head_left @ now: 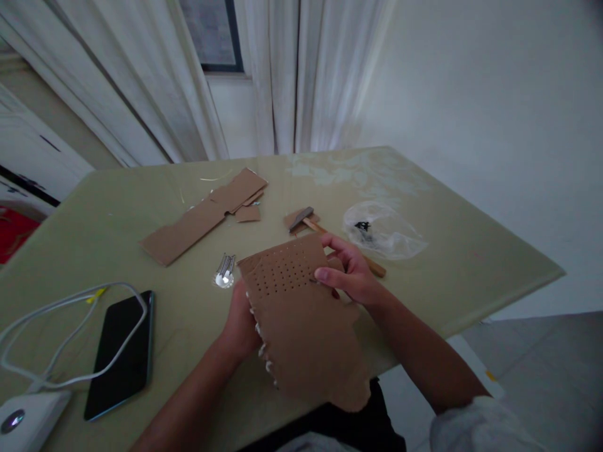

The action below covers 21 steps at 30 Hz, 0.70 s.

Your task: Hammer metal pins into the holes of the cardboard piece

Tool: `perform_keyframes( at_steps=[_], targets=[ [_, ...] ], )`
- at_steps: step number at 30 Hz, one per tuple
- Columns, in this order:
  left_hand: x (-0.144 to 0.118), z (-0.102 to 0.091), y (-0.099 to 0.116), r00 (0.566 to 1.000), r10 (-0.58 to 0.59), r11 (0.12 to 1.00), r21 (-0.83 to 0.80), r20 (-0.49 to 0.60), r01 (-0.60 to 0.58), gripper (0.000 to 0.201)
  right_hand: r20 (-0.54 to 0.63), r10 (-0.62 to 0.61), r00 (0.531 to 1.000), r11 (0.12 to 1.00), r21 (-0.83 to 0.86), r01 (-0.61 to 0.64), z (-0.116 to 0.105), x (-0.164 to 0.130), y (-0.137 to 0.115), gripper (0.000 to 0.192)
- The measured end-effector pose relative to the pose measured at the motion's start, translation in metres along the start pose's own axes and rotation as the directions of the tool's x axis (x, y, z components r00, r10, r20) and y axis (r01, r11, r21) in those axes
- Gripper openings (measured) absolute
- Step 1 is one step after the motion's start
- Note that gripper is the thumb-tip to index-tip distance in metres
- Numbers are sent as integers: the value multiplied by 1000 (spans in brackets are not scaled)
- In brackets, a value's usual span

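Right hand (351, 273): fingers curled, thumb and forefinger pinched together at the upper right edge of the cardboard sheet (301, 314), tips on the last column of punched holes; something small and dark may sit in the pinch, too small to tell. Left hand (242, 323): mostly hidden behind the sheet's left edge, gripping it from under; how far closed, cannot tell. Sheet: held tilted above the near edge of the worktop (471, 263), hole grid w/ neat rows up top, ragged lower edge (white flecks along left side). Risk: thin board could buckle or tear at the holes if pressed w/o backing; a sharp point pushed through could meet the left fingers behind. Nearby: nails (225, 270) bunched just left of sheet; hammer (330, 235) behind the right hand; plastic bag (384, 232) w/ dark bits; cardboard offcuts (207, 213); phone (122, 351) under a white cable (70, 301).
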<state>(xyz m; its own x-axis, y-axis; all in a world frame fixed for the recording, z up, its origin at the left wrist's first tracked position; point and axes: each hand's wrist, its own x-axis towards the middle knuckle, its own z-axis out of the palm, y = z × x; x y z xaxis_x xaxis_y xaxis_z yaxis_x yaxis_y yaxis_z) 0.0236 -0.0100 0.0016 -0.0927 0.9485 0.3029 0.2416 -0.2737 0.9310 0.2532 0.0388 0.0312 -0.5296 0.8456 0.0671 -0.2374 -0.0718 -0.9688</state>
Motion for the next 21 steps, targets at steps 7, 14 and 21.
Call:
perform_keyframes(
  at_steps=[7,14,21],
  targets=[
    [9,-11,9,893,298,934,296,-336,-200,32,-123,-41,992,997,-69,33,2,3,2,49],
    [-3,1,19,791,611,674,511,20,-533,16,-68,-58,996,986,-160,47,6,1,7,49],
    [-5,2,21,780,624,661,499,50,-561,12,-35,-68,997,983,-172,61,6,2,9,48]
  ],
)
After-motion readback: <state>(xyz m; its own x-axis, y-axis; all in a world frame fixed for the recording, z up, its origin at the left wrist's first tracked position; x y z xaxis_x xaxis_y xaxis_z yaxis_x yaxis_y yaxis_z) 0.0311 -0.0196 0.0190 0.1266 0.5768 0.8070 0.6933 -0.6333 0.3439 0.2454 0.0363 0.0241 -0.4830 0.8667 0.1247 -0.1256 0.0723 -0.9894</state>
